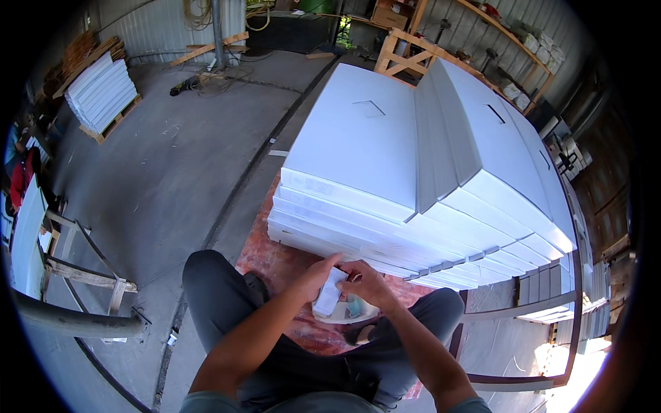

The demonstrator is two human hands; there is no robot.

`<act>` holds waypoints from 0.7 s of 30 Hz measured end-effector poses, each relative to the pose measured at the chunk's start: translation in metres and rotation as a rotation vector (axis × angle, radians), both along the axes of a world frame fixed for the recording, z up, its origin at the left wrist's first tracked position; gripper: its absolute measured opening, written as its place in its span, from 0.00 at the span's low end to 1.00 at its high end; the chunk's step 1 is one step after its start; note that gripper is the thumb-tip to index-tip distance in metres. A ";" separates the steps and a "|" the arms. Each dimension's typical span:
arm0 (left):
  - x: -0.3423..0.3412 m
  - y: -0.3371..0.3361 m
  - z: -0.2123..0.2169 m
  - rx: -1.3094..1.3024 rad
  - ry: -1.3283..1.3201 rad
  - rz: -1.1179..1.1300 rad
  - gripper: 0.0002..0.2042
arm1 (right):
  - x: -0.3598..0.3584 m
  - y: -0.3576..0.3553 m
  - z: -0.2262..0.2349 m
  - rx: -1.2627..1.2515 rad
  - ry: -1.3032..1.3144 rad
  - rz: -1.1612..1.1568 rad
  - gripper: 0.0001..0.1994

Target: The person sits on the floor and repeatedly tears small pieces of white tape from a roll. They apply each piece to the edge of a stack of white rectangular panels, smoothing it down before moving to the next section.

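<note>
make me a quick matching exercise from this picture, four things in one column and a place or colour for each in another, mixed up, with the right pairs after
Column one
1. small white item
2. trousers
3. large white stack
4. smaller white stack

Column two
A. on a wooden pallet at upper left
B. just ahead of the person's hands
C. in the left hand, by the right hand
D. dark grey

Pairs: 1-C, 2-D, 3-B, 4-A

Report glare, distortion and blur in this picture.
Head view: glare burns out the lower right floor; fisheye curves the white boxes' edges toward the right and blackens the corners; the paper shows too small and soft to read.
</note>
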State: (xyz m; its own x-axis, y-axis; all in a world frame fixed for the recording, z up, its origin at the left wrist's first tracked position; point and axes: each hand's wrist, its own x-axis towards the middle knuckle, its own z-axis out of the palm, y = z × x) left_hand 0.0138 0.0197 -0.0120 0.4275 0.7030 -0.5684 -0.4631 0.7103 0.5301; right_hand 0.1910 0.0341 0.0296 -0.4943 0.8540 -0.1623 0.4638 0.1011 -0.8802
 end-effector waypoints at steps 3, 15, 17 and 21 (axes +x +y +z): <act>-0.001 -0.016 0.022 -0.018 -0.010 -0.039 0.28 | -0.003 -0.018 0.013 -0.318 0.257 -0.043 0.15; 0.006 -0.026 0.011 -0.065 -0.016 -0.112 0.32 | 0.012 -0.022 -0.012 -0.521 0.482 -0.140 0.10; 0.007 -0.022 0.008 -0.053 -0.024 -0.107 0.31 | 0.013 -0.019 -0.018 -0.476 0.466 -0.141 0.10; 0.006 -0.017 -0.003 -0.059 0.008 -0.046 0.29 | 0.006 -0.021 -0.027 -0.201 0.345 -0.137 0.12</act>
State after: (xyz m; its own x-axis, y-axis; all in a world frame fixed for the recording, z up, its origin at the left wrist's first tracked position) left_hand 0.0203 0.0029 -0.0153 0.4538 0.6478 -0.6119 -0.4250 0.7609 0.4903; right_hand 0.1971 0.0134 0.0027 -0.4325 0.8840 -0.1774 0.1359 -0.1306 -0.9821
